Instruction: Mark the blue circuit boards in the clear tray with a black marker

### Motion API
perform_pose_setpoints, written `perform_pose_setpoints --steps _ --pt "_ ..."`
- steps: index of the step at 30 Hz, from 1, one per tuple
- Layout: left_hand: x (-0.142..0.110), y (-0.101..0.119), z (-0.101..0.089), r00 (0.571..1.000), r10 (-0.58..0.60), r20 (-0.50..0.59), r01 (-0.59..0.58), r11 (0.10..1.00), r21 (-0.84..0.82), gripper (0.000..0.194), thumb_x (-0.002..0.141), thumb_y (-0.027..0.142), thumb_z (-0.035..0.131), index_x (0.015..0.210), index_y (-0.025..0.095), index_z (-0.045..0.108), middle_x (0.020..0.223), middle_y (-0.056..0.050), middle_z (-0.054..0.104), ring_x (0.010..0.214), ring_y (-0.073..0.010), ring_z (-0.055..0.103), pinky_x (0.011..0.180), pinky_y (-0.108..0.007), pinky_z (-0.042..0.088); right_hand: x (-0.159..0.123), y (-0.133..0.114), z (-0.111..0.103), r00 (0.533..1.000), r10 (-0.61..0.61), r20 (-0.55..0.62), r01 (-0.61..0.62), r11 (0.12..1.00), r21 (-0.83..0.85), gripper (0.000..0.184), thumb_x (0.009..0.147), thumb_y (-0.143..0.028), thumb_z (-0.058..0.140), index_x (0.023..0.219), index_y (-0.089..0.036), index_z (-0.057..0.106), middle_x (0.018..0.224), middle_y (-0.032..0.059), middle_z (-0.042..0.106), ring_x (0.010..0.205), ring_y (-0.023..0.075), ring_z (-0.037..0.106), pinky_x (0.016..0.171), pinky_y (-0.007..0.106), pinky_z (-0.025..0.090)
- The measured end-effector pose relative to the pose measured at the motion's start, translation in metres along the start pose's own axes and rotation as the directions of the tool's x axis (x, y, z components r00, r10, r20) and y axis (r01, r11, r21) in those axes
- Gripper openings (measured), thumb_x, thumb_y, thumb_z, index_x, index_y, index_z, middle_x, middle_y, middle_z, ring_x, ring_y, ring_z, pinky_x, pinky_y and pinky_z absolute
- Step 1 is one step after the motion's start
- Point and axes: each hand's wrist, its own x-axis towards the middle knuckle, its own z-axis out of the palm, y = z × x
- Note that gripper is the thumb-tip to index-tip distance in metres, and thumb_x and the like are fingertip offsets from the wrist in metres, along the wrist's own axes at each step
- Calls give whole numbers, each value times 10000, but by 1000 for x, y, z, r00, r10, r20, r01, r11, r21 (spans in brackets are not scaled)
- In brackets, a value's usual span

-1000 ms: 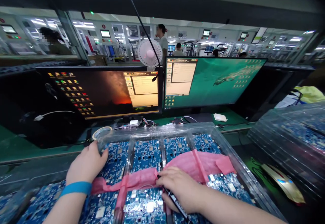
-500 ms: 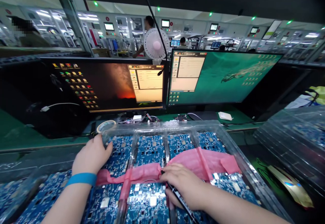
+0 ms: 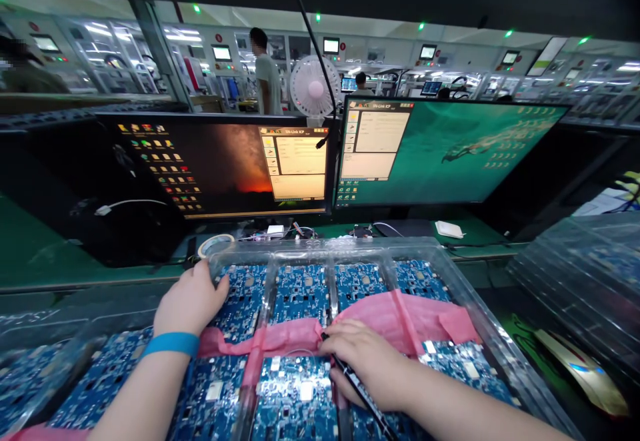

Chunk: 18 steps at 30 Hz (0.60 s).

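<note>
A clear plastic tray [image 3: 440, 254] holds rows of blue circuit boards [image 3: 243, 284], with strips of pink film [image 3: 370, 314] lying across them. My left hand [image 3: 193, 294], its wrist in a blue band [image 3: 171, 343], grips the tray's far left rim; the thumb lies inside and the other fingertips are hidden. Near the tray's middle, my right hand [image 3: 367, 364] rests on the pink film. It is closed around a slim black pen [image 3: 357, 388], whose tip points up and left and whose far end runs toward me.
Two monitors [image 3: 225, 168] stand behind the tray, with a small fan [image 3: 314, 88] above them. A tape roll [image 3: 216, 246] lies by the far left corner. More clear trays [image 3: 575, 254] are stacked at right, beside a gold-coloured mouse [image 3: 580, 371]. Coworkers appear in the background.
The whole view has shifted slightly, moving the scene a little to the right. Both hands keep their places on the tray. Behind the monitors, a person has moved left and shows more fully.
</note>
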Motion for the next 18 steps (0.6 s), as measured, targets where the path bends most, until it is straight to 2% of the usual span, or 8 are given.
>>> perform_pose_setpoints --steps 10,15,18 --pt "-3 -2 2 999 18 -41 -18 1000 5 499 779 458 325 1077 81 459 923 -185 568 809 -329 569 657 -396 434 -1 1 2 1000 -16 -11 15 1000 -15 369 710 -182 479 1079 -200 499 1076 49 534 1055 173 434 953 334 290" --pt "-2 -3 4 998 -12 -55 2 985 -170 533 749 465 381 1099 71 462 946 -202 570 861 -355 557 706 -432 428 0 -2 0 1000 -23 -17 23 1000 -1 348 703 -177 482 1050 -193 509 1057 61 532 1014 190 452 924 346 322" --pt "-3 -6 -2 996 -19 -85 -2 971 -241 512 742 443 411 1096 79 477 1016 -179 565 983 -307 519 816 -372 403 -2 -6 -3 998 -49 -41 50 998 28 373 676 -179 507 1049 -190 500 1039 65 529 981 202 467 900 357 348"
